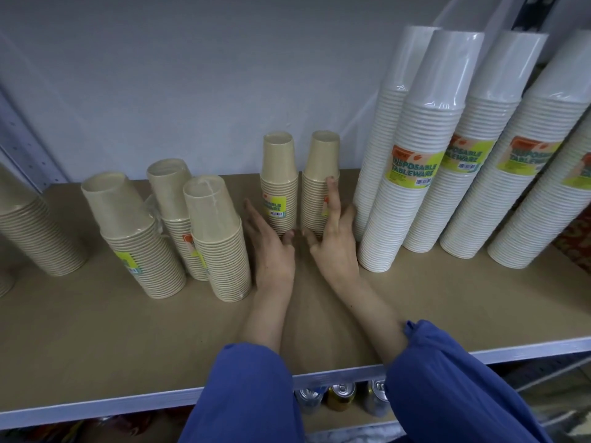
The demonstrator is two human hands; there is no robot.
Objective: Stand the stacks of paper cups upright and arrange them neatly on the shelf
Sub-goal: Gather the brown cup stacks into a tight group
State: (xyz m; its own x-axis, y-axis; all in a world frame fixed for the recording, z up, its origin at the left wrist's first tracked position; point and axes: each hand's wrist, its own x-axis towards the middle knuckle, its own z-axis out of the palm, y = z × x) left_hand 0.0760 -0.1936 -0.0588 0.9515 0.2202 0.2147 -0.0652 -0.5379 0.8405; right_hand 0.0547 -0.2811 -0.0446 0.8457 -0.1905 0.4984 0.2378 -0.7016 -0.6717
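Near the centre of the frame, the left hand [271, 251] is spread with straight fingers pointing up and to the left, its thumb at the foot of the left beige stack [278, 174]; whether the fingers touch anything cannot be told; just to its right, the right hand [335, 247] is spread too, its forefinger laid straight up the front of the right beige stack [316, 167], its thumb by that stack's foot, gripping nothing; these two short stacks of paper cups stand upright, mouths down and side by side, at the back of the shelf [128, 340], each in clear wrap with a small yellow label; left of the hands, three more beige stacks [220, 244] stand upright close together, two in front and one behind; at the far left edge another beige stack [35, 231] is partly cut off; right of the hands, just beside the right hand's outer finger, begins a row of tall white stacks [425, 187], upright and wrapped, with labels reading "DISPOSABLE TABLEWARE", running to the right edge; the shelf is a tan board with a pale metal front rail; blue sleeves [249, 394] cover both forearms at the bottom of the frame; between them, under the shelf, the tops of drink cans [340, 394] show.
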